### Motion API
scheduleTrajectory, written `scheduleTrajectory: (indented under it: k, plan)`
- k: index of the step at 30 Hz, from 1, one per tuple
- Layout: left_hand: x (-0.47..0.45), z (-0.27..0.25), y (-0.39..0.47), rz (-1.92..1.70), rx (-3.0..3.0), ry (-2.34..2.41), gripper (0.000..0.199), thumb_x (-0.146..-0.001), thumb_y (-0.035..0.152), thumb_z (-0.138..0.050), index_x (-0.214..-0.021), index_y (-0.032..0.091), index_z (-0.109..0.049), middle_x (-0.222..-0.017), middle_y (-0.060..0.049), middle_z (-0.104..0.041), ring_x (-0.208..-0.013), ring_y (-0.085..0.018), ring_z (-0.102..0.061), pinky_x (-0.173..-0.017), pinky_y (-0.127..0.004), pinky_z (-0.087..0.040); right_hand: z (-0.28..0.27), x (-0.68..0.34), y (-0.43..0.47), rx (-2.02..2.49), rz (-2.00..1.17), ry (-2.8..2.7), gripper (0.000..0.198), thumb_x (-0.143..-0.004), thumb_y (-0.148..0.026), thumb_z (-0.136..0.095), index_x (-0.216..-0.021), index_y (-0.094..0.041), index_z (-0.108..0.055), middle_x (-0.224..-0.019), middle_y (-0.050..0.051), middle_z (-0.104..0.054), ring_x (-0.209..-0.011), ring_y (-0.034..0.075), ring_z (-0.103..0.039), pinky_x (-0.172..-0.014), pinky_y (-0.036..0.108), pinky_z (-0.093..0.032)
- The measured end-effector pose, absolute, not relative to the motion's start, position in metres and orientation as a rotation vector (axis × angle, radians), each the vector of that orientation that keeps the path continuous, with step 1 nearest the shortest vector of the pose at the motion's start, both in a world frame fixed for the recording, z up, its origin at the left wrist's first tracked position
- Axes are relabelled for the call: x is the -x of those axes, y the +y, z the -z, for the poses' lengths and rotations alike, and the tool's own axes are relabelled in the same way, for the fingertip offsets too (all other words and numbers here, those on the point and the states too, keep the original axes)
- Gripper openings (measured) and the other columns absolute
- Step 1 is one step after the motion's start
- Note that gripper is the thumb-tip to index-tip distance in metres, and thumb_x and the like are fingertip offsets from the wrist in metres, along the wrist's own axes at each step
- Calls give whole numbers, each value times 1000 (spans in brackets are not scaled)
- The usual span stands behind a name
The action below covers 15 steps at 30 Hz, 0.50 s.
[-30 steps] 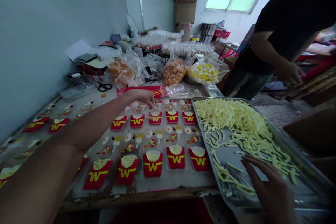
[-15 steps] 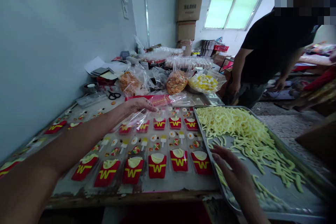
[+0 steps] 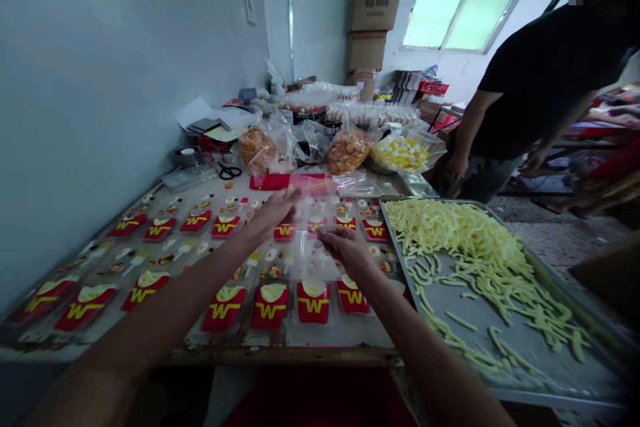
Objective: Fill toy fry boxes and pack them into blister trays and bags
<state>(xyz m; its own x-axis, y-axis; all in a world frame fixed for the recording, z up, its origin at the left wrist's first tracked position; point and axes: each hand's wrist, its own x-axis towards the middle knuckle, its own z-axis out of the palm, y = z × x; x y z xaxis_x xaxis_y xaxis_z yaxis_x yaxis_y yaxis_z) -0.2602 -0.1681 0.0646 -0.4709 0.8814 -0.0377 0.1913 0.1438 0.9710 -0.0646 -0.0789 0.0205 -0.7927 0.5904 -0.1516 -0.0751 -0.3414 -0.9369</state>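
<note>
A clear plastic bag (image 3: pixel 303 250) hangs between my hands above the rows of packs. The fingers of my left hand (image 3: pixel 280 208) are closed on its upper left side. At its right side, my right hand (image 3: pixel 347 250) pinches the plastic between thumb and fingers. Below lie flat red fries-box pieces (image 3: pixel 313 303) with a yellow W, in clear packaging. Small fried-egg, popsicle-like and round pieces accompany them. Pale fries-shaped pieces (image 3: pixel 450 230) are heaped in a metal tray (image 3: pixel 440 295) to the right of my right hand.
Behind the rows are a red packet (image 3: pixel 270 182), black scissors (image 3: pixel 230 172), a bag of orange-brown pieces (image 3: pixel 349 150) and a bag of yellow and white pieces (image 3: pixel 405 152). Cardboard boxes (image 3: pixel 376 3) are stacked at the wall. A person in black (image 3: pixel 535 80) stands beyond the tray.
My right hand has moved from the tray's left edge, up and left, to the plastic bag. My left hand still holds the bag. The view has shifted slightly.
</note>
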Motion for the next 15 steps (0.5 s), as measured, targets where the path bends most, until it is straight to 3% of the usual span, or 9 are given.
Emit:
scheduleTrajectory:
  k: [2, 4, 6, 8, 11, 13, 15]
  plan:
    - [266, -57, -203, -1533, -1184, 1871, 59, -89, 59, -56, -137, 25, -47, -103, -3, -64, -80, -14, -62, -78, -28, -54, -17, 64, -73, 688, -2267, -1404, 34, -62, -41, -90, -81, -17, -74, -66, -1, -66, -51, 6, -42, -46, 21, -26]
    - [271, -48, -234, -1581, -1527, 2083, 62, -87, 47, -64, -143, 34, -42, -124, -3, -61, -106, -21, -62, -96, -38, -52, -14, 64, -70, 693, -2379, -1347, 34, -58, -37, -93, -79, -17, -75, -66, -1, -66, -52, 6, -45, -46, 20, -28]
    - [271, -43, -257, -1418, -1946, 2272, 65, -82, 40, -70, -142, 38, -45, -139, -3, -56, -129, -29, -52, -111, -49, -41, -11, 68, -75, 681, -2481, -1343, 36, -54, -36, -94, -77, -17, -74, -64, -1, -66, -52, 6, -48, -46, 19, -30]
    - [263, -45, -268, -1170, -2245, 2320, 65, -79, 40, -75, -140, 36, -53, -143, -5, -55, -136, -33, -45, -117, -53, -32, -10, 75, -85, 667, -2565, -1394, 37, -53, -36, -95, -75, -15, -74, -62, 0, -65, -51, 6, -49, -47, 18, -32]
    - [248, -59, -270, -869, -2319, 2203, 40, -83, 43, -72, -122, 33, -70, -121, -7, -70, -118, -29, -58, -107, -46, -41, -10, 86, -102, 591, -2662, -1516, 39, -55, -39, -94, -77, -16, -73, -64, 1, -68, -49, 7, -48, -45, 19, -31]
    - [243, -72, -269, -794, -2141, 2147, 20, -87, 41, -68, -101, 32, -79, -98, -5, -75, -97, -25, -65, -92, -38, -47, -12, 89, -107, 589, -2674, -1636, 43, -65, -53, -86, -81, -17, -70, -63, 3, -69, -46, 8, -47, -43, 20, -26]
    - [245, -85, -270, -906, -1787, 2203, 16, -86, 41, -69, -86, 30, -81, -83, -3, -75, -83, -21, -66, -78, -32, -48, -15, 86, -103, 641, -2612, -1726, 51, -78, -66, -71, -90, -17, -70, -63, 6, -70, -47, 10, -48, -42, 20, -25]
